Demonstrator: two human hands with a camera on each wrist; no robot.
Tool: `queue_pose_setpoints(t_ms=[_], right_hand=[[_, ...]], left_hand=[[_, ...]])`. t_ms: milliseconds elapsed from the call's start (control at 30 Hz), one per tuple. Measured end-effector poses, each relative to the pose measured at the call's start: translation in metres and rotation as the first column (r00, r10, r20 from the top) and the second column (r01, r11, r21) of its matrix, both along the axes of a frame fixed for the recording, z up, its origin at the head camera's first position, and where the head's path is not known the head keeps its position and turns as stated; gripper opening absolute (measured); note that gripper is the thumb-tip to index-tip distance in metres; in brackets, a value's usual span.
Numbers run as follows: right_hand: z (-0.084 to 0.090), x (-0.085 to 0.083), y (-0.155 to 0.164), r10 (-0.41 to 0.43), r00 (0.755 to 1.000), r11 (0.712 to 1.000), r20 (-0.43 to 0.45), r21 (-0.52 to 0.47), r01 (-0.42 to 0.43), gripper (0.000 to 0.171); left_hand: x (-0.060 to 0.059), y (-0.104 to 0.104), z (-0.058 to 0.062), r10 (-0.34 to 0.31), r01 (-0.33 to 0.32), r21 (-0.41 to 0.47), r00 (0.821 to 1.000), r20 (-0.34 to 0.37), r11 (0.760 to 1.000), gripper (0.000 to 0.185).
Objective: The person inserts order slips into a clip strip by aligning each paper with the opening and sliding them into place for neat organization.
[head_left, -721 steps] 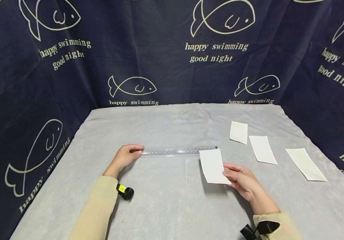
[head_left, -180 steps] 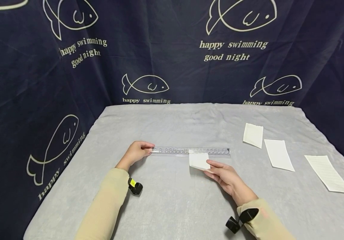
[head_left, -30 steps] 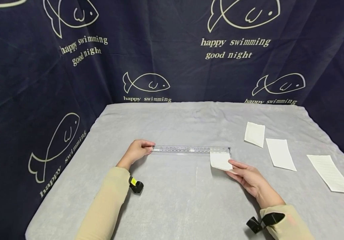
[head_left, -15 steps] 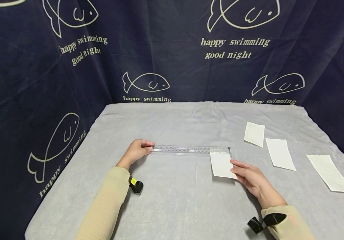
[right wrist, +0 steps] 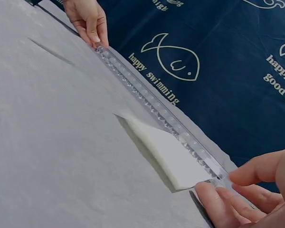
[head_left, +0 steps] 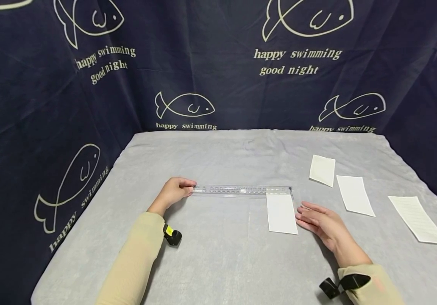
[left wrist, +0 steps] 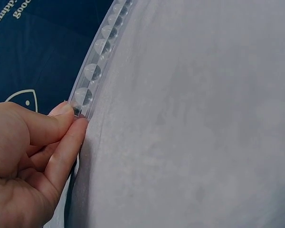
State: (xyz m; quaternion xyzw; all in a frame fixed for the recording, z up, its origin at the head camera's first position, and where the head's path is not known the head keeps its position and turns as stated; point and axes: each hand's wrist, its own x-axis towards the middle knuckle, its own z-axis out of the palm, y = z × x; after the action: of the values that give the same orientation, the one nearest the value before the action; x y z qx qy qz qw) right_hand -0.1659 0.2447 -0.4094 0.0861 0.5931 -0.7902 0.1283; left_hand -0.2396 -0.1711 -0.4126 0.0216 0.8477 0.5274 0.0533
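1. A counter point(head_left: 222, 262) draped in grey cloth carries a long clear plastic strip point(head_left: 237, 191) studded with a row of round bumps, lying crosswise near the middle.
2. The left hand point(head_left: 172, 192) is at the strip's left end; its thumb and forefinger pinch that end, and the other fingers point(left wrist: 47, 161) are curled beneath.
3. A white paper slip point(head_left: 281, 213) lies flat on the cloth, its far edge tucked at the strip's right end and the rest stretching toward the near edge of the counter.
4. The right hand point(head_left: 323, 222) rests just right of this slip, its fingers straight and relaxed, holding nothing; the right wrist view shows the fingertips close to the slip's corner and the strip's end.
5. Three more white paper pieces point(head_left: 354, 195) lie apart in a row toward the counter's right edge.
6. Dark blue fabric point(head_left: 218, 63) printed with fish outlines and words hangs behind and beside the counter.
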Motion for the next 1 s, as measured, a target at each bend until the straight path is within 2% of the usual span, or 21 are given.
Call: queue_pose_setpoints(t_ms=[100, 200, 333, 367, 467, 633, 833, 1000], right_hand=[[0.002, 0.0, 0.001, -0.022, 1.0, 1.0, 0.02, 0.018, 0.022, 0.049], [0.003, -0.001, 0.002, -0.029, 0.999, 1.0, 0.028, -0.006, 0.03, 0.044], [0.005, -0.002, 0.006, -0.034, 0.998, 0.993, 0.046, -0.114, 0.039, 0.017], [0.005, -0.002, 0.007, -0.033, 0.998, 0.99, 0.051, -0.137, 0.039, 0.016], [0.007, -0.004, 0.011, -0.037, 0.997, 0.982, 0.072, -0.183, 0.05, 0.019], [0.009, -0.009, 0.015, -0.062, 0.994, 0.977, 0.091, -0.198, 0.079, 0.021], [0.011, -0.015, 0.026, -0.16, 0.978, 0.941, 0.134, -0.278, 0.193, 0.033], [0.011, -0.016, 0.042, -0.245, 0.955, 0.909, 0.169, -0.302, 0.287, 0.03]], left_hand=[[0.0, 0.0, -0.001, -0.001, 0.001, -0.007, 1.0, -0.006, 1.0, 0.022], [0.0, -0.001, -0.002, 0.002, -0.002, -0.011, 1.0, -0.01, 1.0, 0.021], [0.0, 0.0, -0.002, 0.002, -0.002, -0.007, 1.0, -0.012, 1.0, 0.022], [0.0, 0.0, -0.002, 0.003, -0.003, -0.006, 1.0, -0.011, 1.0, 0.022], [0.0, 0.001, -0.001, 0.006, -0.006, -0.004, 1.0, -0.005, 1.0, 0.022], [0.0, 0.0, -0.001, 0.008, -0.008, -0.014, 1.0, -0.008, 1.0, 0.022], [-0.001, 0.0, -0.002, 0.007, -0.008, -0.023, 1.0, -0.02, 1.0, 0.021], [-0.002, -0.001, -0.004, 0.003, -0.004, -0.029, 1.0, -0.023, 1.0, 0.021]])
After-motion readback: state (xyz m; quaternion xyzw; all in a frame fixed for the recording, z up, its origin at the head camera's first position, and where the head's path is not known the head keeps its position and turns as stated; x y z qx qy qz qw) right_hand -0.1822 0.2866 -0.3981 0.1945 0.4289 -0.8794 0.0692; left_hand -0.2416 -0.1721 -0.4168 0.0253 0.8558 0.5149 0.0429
